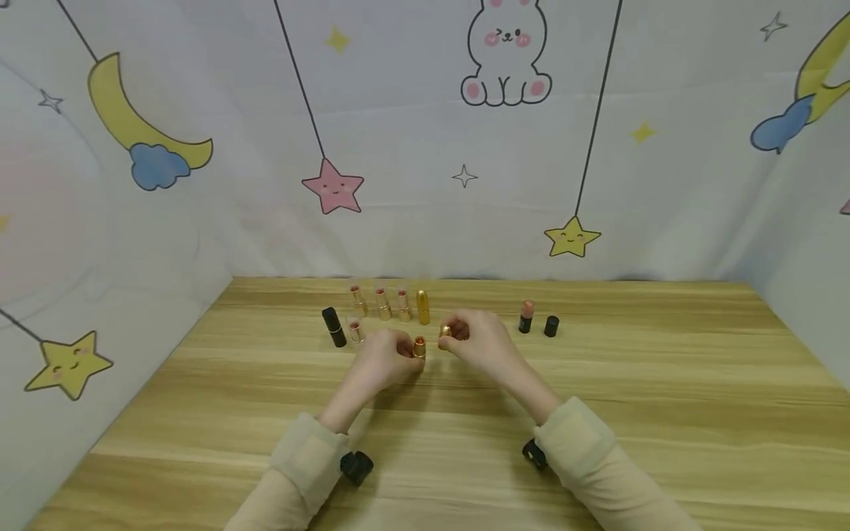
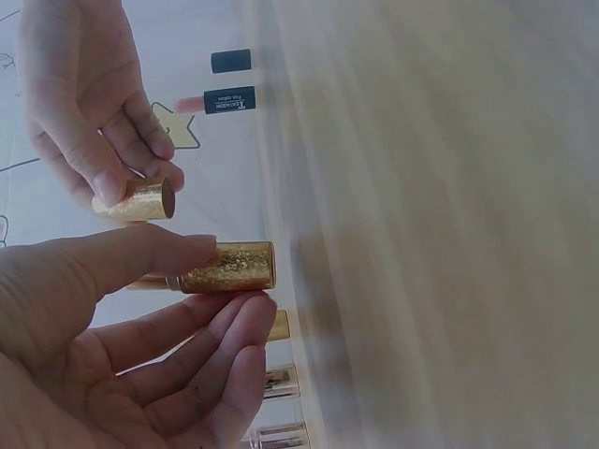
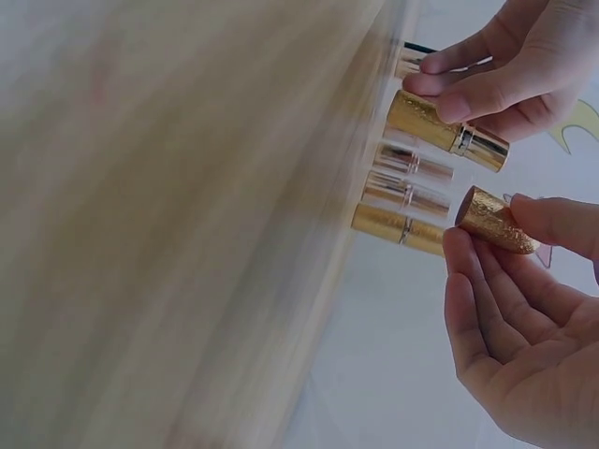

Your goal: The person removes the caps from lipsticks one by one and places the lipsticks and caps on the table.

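Observation:
My left hand [image 1: 384,357] pinches a gold lipstick tube [image 2: 229,267] between thumb and fingers, upright over the table. Its cap is off, and a reddish tip shows at the top in the head view. To the right, my right hand [image 1: 483,341] holds the gold lipstick cap [image 3: 494,221] between thumb and fingertips. The cap's open end shows in both wrist views, and a small gap separates it from the tube. Just behind the hands stands another gold lipstick [image 1: 423,307], closed.
Left of the closed gold one, several clear-capped lipsticks [image 1: 403,305] stand near the back edge, with a black tube [image 1: 334,327] beside them. On the right are an uncapped pink lipstick [image 1: 527,317] and a black cap [image 1: 551,326]. A printed curtain [image 1: 412,243] hangs behind the wooden table [image 1: 451,472].

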### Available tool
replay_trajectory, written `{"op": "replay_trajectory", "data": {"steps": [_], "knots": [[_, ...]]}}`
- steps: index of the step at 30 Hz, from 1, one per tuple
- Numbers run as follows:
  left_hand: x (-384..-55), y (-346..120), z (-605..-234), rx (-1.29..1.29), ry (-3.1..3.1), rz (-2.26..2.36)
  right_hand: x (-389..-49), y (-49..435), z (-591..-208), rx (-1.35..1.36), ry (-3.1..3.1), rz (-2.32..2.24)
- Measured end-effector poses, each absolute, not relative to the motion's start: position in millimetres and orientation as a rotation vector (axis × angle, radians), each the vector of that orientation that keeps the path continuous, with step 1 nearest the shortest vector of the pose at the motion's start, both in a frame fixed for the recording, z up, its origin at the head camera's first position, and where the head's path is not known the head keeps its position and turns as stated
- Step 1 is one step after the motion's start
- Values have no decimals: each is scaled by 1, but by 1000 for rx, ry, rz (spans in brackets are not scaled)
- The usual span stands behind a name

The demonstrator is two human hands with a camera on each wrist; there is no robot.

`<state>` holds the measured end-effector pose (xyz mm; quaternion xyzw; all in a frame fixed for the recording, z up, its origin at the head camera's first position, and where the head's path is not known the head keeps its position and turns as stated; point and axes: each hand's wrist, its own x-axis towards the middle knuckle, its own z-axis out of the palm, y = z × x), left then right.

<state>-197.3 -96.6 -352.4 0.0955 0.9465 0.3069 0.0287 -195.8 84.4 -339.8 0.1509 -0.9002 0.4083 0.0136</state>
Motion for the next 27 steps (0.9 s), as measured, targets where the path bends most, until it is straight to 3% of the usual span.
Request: {"op": "replay_trajectory", "data": {"steps": [27], "knots": [[-204, -48, -350, 417, 2845, 954, -191, 154, -345, 427, -2877, 1105]]}}
